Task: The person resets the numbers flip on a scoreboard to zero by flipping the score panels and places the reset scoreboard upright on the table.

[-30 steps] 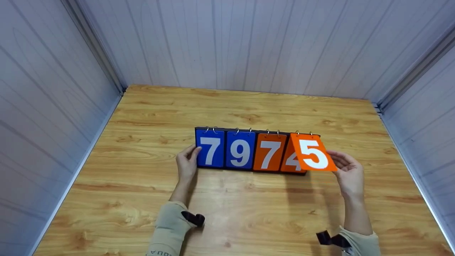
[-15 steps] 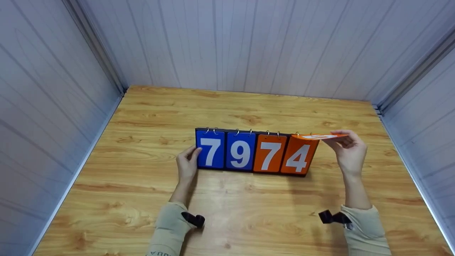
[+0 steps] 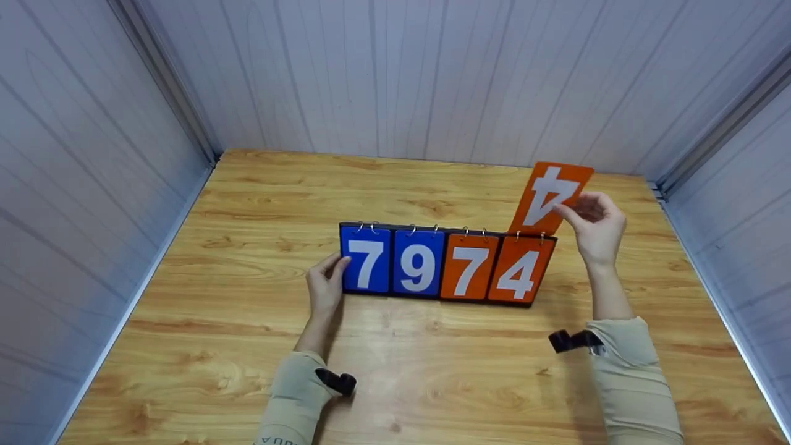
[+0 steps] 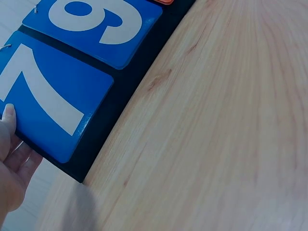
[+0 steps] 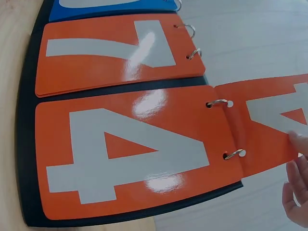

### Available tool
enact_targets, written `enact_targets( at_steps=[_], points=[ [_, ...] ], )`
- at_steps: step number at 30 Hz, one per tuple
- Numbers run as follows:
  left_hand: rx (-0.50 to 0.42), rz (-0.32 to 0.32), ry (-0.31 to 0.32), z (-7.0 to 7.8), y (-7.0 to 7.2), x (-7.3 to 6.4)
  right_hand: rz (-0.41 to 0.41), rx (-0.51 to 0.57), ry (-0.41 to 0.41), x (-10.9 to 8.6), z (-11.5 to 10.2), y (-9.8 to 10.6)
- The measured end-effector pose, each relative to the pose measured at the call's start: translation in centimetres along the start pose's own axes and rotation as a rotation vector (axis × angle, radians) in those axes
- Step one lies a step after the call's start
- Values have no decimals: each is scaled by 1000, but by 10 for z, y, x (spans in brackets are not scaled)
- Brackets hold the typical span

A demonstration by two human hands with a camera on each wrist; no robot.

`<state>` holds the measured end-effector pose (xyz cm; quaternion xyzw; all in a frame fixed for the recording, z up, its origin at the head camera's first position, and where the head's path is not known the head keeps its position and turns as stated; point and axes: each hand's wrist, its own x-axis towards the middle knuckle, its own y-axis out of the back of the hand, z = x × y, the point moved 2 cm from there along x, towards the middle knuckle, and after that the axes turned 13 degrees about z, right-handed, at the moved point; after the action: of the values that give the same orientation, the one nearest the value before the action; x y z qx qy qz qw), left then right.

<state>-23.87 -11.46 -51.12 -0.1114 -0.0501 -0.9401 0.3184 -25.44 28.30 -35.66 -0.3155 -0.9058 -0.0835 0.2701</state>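
A black flip scoreboard point(image 3: 392, 293) stands on the table showing 7, 9, 7, 4: two blue cards on the left, two orange on the right. With thumb in front and fingers behind, my left hand point(image 3: 324, 285) grips its left edge beside the blue 7 card point(image 4: 48, 96). My right hand point(image 3: 598, 232) pinches an orange number card point(image 3: 542, 204) swung up above the top edge, an upside-down 4 on the side facing me. Under it hangs the orange 4 card point(image 5: 130, 154). Metal rings point(image 5: 234, 154) join both cards to the board.
The scoreboard rests on a wood-grain table point(image 3: 432, 371). A pale panelled wall point(image 3: 395, 74) rises behind it, with side walls left and right. Each sleeve carries a small black camera mount point(image 3: 337, 381) near the wrist.
My right hand has lifted the orange 5 card up and over the top edge, so its back now faces me and the 4 beneath is fully uncovered. The left hand has stayed put.
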Motion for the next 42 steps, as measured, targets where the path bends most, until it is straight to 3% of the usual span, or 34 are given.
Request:
enact_targets(
  at_steps=[7,14,16,23,26,29,34,40,42],
  points=[
    [-23,0,-85,1,0,0,-26,-72,-84,13,15,-16],
    [-39,-5,-83,0,1,1,-65,-185,-156,23,52,-26],
    [-54,-9,-88,3,1,0,-99,-237,-179,25,58,-28],
    [-30,-11,-100,33,5,-9,-284,-477,-317,25,71,-27],
    [-24,-5,-89,37,6,-10,-344,-487,-369,23,75,-23],
    [-18,-4,-68,38,6,-11,-331,-415,-400,18,78,-18],
    [-18,4,-46,31,5,-8,-243,-252,-439,5,79,-9],
    [-36,13,-35,3,1,0,-168,-325,-412,-17,72,6],
    [-26,15,-38,2,1,0,-154,-345,-405,-25,70,11]
  ],
)
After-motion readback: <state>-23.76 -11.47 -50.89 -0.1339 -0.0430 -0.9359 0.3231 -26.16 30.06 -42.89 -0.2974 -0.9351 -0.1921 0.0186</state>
